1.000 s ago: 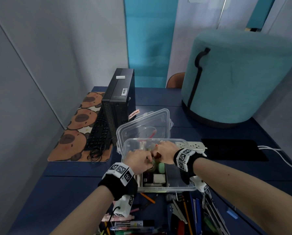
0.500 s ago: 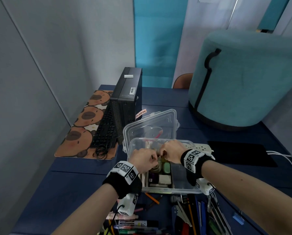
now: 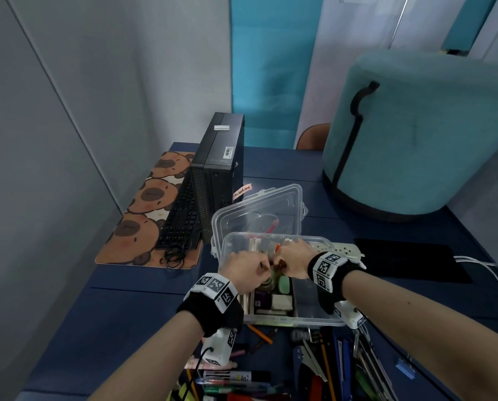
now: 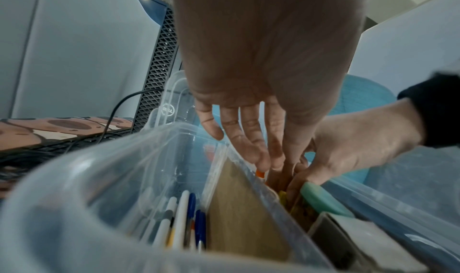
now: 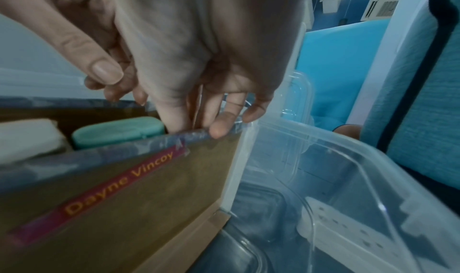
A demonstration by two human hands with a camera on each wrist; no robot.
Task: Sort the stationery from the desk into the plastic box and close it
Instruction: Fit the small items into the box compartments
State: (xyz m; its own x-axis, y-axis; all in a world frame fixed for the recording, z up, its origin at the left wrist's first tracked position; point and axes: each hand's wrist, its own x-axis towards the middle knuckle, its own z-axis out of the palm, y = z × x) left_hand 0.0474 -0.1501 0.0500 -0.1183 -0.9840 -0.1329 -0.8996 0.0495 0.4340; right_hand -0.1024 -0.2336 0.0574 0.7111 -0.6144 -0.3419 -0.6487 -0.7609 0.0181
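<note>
Plastic box (image 3: 314,316) open, both hands inside

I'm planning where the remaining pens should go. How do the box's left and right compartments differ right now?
The left compartment holds upright pens; the right compartment shows only its bare clear bottom. The left compartment is narrow, while the right compartment looks wider. Both belong to the same clear plastic box, walled off by brown cardboard dividers, with neither hand in them.
</note>
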